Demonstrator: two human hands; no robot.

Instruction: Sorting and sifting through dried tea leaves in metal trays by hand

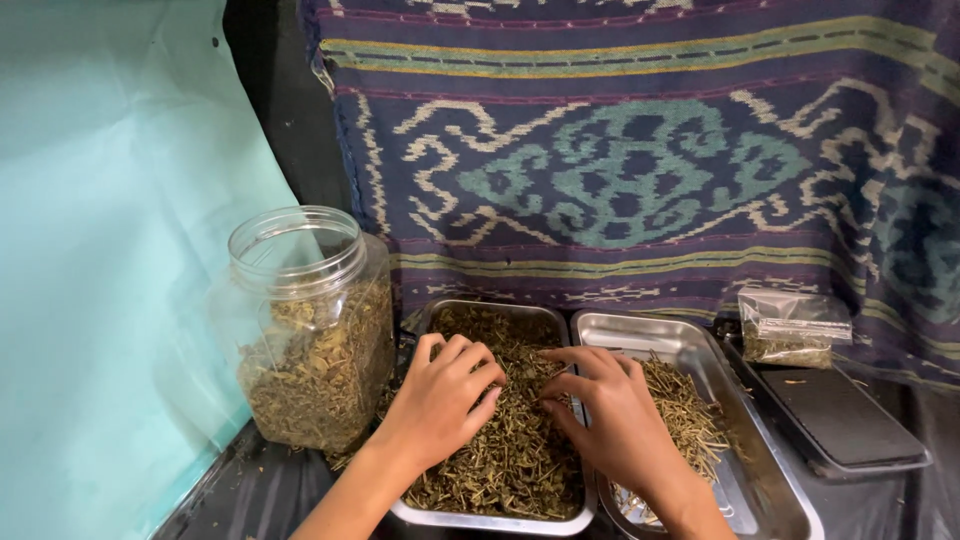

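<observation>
Herbs (510,450) under both hands (530,400), tray rims (578,410) close.

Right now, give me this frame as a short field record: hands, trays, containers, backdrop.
left hand: fingers curled, resting in the dried herbs
right hand: fingertips in the same herbs, wrist over the right tray
left tray: metal, filled with dried herbs
right tray: metal, a smaller heap of stems on its left side
jar: clear plastic, lid off, partly full of dried herb, left of trays
bag: small, clear, on dark scale-like platform
backdrop: patterned woven cloth
</observation>
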